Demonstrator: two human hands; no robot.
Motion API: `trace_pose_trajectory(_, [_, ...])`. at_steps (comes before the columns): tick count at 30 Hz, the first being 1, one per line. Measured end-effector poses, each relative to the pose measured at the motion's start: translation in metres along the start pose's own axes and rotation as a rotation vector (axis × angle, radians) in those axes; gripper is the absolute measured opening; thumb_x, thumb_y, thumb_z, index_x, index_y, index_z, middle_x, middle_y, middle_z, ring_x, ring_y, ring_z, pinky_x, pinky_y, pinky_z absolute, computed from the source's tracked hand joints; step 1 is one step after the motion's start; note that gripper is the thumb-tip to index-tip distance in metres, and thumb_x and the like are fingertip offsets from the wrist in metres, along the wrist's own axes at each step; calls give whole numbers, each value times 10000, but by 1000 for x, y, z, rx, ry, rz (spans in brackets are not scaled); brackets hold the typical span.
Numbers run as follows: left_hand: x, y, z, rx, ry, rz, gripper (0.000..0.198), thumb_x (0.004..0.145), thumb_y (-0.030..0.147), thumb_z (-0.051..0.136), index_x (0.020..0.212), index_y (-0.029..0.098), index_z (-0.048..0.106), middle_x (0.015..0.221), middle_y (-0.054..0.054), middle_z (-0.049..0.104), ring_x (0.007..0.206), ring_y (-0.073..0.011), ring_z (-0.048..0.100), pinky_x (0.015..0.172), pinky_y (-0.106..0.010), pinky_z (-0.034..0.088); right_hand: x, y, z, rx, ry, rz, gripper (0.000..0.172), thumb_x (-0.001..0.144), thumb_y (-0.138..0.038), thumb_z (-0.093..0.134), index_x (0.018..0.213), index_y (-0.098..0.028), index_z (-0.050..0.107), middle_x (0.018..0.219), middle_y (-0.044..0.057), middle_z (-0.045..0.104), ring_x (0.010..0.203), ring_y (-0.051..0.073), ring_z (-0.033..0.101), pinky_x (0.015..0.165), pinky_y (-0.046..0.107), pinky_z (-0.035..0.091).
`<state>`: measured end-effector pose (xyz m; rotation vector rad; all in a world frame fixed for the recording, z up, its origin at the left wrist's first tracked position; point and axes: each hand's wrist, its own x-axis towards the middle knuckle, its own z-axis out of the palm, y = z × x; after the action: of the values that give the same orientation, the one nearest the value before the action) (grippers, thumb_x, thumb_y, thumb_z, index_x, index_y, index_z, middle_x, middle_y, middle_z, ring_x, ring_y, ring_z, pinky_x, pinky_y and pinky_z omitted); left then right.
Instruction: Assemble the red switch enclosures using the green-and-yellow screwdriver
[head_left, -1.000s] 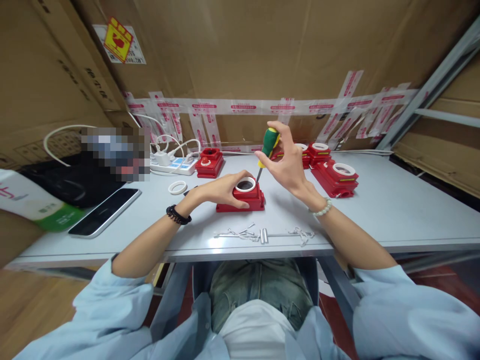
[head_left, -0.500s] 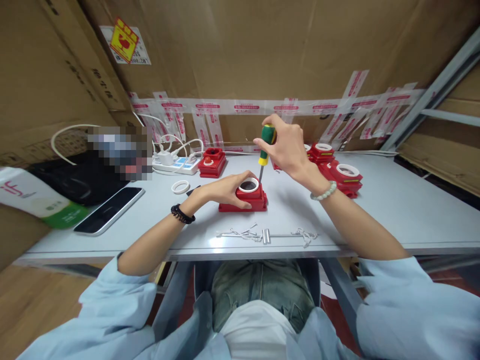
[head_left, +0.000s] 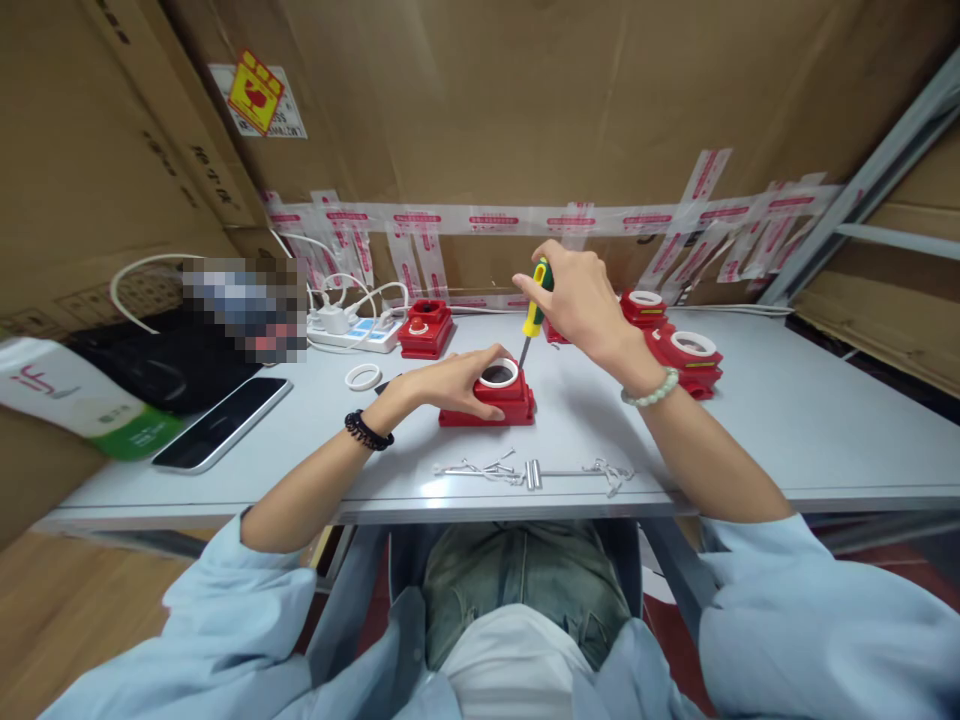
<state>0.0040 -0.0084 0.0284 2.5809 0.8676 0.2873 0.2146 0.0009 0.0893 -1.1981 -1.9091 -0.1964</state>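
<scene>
A red plastic housing [head_left: 504,404] with a white ring round its top opening sits in the middle of the grey table [head_left: 787,420]. My left hand [head_left: 450,385] is wrapped round its left side and holds it down. My right hand [head_left: 581,300] grips a screwdriver [head_left: 535,305] with a green and yellow handle, upright, its tip down at the housing's far right corner. Small metal screws and clips [head_left: 525,468] lie in a row near the table's front edge.
Several more red housings [head_left: 679,350] stand behind my right wrist, one more [head_left: 425,328] at back centre. A loose white ring [head_left: 364,377], a phone [head_left: 221,423], a power strip [head_left: 352,328] with cables and a black bag lie left. Cardboard walls surround the table.
My right hand has swung the screwdriver from a slant to upright and lowered it onto the housing's corner, its fingers closing over the handle. My left hand has stayed on the housing.
</scene>
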Motion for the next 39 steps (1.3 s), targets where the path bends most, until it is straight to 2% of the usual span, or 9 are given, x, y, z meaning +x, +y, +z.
trace_pose_trajectory(5, [0,1,-6,35,-43,-22,727,694,527,755,1284,221,461,1229,-118,625,1073,-287,623,858,-359,486,8,4,-20,117,-258,-169,403,848,-354,658,1218,-203,607,1115,103,689,974,274,634,909,489,512])
trace_pose_trajectory(8, [6,8,-13,-3,-13,-58,730,728,592,705,1297,197,476,1334,-155,585,1155,-302,604,914,-367,478,7,-1,-25,118,-298,-175,391,886,-299,564,1265,-200,563,1116,94,684,968,255,626,908,466,506])
trace_pose_trajectory(12, [26,19,-7,-209,250,14,412,929,461,481,1210,165,540,1298,-144,627,1173,-253,611,989,-391,459,5,-11,-17,74,-274,-82,353,877,-219,507,1227,-187,546,945,82,677,882,256,620,838,453,510])
trace_pose_trajectory(16, [46,19,11,-527,410,20,198,865,291,557,951,123,618,958,-125,736,924,-221,708,813,-337,532,3,-13,-8,139,-198,-63,292,866,-209,509,1155,-224,539,1008,63,678,865,234,617,853,444,501])
trace_pose_trajectory(20, [51,17,20,-655,509,-35,181,791,296,664,838,122,644,805,-94,729,783,-197,710,656,-276,515,-3,-7,-1,181,-83,-41,283,870,-316,582,1140,-249,532,1001,53,676,879,235,621,869,445,492])
trace_pose_trajectory(26, [49,20,19,-636,655,-92,367,618,373,838,665,155,546,650,-22,669,604,-149,640,574,-248,462,-11,-7,6,186,4,15,401,832,-329,646,1192,-251,485,1080,64,642,934,253,623,880,466,487])
trace_pose_trajectory(33, [46,13,16,-554,484,61,283,780,371,704,943,142,673,987,-84,742,953,-207,684,874,-330,505,-13,-10,6,312,12,2,373,807,-218,602,1160,-248,486,1115,51,644,893,219,634,881,449,512])
trace_pose_trajectory(36, [47,12,17,-621,463,19,296,740,394,739,845,122,688,858,-93,743,827,-200,690,800,-331,518,-14,-11,7,317,18,13,381,798,-236,617,1152,-243,475,1139,58,638,884,217,635,874,447,516])
trace_pose_trajectory(39, [48,13,20,-631,546,-14,298,673,380,799,740,124,662,746,-63,713,685,-165,648,666,-293,494,-17,-14,8,302,8,22,380,791,-280,650,1120,-233,467,1042,47,645,823,203,625,813,413,521])
